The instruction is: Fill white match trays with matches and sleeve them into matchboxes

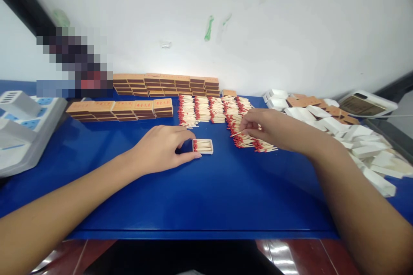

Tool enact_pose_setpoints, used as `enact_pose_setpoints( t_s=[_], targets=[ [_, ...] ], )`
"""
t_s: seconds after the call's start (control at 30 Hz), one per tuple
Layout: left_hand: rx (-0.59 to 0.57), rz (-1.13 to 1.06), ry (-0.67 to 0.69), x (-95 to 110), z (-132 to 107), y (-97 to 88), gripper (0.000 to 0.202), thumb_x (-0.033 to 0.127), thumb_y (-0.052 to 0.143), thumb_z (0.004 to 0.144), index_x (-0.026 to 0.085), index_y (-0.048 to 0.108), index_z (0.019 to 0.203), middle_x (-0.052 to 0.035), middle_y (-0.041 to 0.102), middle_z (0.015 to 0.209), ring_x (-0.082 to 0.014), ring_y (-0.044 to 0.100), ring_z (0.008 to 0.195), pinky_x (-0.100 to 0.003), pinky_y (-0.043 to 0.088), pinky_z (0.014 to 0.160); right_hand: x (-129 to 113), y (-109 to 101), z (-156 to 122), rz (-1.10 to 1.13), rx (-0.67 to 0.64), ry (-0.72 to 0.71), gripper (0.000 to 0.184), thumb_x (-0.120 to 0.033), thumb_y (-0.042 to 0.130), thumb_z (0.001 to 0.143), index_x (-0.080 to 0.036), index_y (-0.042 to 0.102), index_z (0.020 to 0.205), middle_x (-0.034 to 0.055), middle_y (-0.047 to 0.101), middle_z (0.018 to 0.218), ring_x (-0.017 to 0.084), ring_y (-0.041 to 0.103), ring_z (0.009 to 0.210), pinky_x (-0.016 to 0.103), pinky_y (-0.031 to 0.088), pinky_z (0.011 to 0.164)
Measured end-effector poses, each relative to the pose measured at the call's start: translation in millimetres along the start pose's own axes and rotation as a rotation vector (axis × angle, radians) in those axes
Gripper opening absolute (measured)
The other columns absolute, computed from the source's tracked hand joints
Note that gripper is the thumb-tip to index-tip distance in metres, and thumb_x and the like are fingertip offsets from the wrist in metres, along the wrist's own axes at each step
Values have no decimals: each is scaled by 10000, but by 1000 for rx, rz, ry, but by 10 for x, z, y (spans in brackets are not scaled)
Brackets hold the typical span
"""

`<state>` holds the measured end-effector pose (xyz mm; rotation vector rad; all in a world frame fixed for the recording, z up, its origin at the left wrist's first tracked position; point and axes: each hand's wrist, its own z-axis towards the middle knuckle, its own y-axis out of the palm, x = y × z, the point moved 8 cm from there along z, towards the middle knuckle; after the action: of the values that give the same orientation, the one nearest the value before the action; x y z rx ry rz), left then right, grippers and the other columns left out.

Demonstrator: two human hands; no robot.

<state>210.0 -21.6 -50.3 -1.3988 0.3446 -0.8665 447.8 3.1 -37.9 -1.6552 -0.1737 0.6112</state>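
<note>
Counter: blue counter (206, 197) set against a white wall (258, 30); everything I work with lies along its far half.
Left hand: my left hand (159, 148) rests on the counter, thumb and forefinger closed round the left end of a small white tray (203, 146), bracing it flat.
Tray: just left of centre, open side up, with a layer of red-tipped matches inside; I cannot tell whether it is full.
Right hand: my right hand (267, 126) is on the loose matches (254, 144), fingers bunched and pinching a few sticks out of the heap.
Match rows: behind the tray, tidy match rows (206, 109) lie side by side, touching the loose heap at their right.
Done: a bank of closed brown boxes (166, 84) stands against the wall, and a nearer bank (119, 110) sits to the left. I judge a good share already packed.
Left: a wide scatter of empty white trays (361, 137) with brown sleeves (332, 111) among them lies on my right, plus every match out on the counter. I judge at least as much remains.
Edges: a power strip (22, 124) at far left, a flat device (368, 104) at far right.
</note>
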Motion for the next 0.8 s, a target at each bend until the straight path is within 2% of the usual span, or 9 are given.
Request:
enact_pose_setpoints(
  t_s=[0.23,0.33,0.43,0.6,0.8],
  targets=[
    [12,8,9,3,0,3,389,558,687,966,211,765,1123,10,674,784,-153,605,658,-283,365,606,-45,-63,-25,-9,17,6,249,-385,509,1011,-228,656,885,69,713,884,206,614,751,322,433,650],
    [22,13,18,14,-5,-4,386,553,688,968,208,766,1123,12,676,785,-150,605,650,-284,371,604,-199,-125,-49,53,49,-33,250,-407,539,1016,-229,659,889,60,719,886,201,629,755,319,442,658],
    [36,15,33,29,-13,-13,382,549,693,968,205,768,1115,11,682,789,-149,613,655,-283,377,606,-413,-115,-50,149,89,-74,182,-346,583,1003,-230,666,891,35,723,860,184,636,739,305,448,660],
    [63,1,40,32,-24,-29,398,554,719,951,201,764,1130,17,681,780,-149,620,655,-281,382,602,-727,41,-14,162,214,-132,85,-194,618,949,-210,688,904,25,704,854,170,624,750,297,442,683],
    [80,-8,74,68,-24,-41,368,530,736,946,205,761,1117,27,675,756,-141,618,641,-274,381,592,-832,249,27,96,261,-154,60,-167,626,946,-190,680,933,39,690,882,180,620,782,303,428,685]
  ],
)
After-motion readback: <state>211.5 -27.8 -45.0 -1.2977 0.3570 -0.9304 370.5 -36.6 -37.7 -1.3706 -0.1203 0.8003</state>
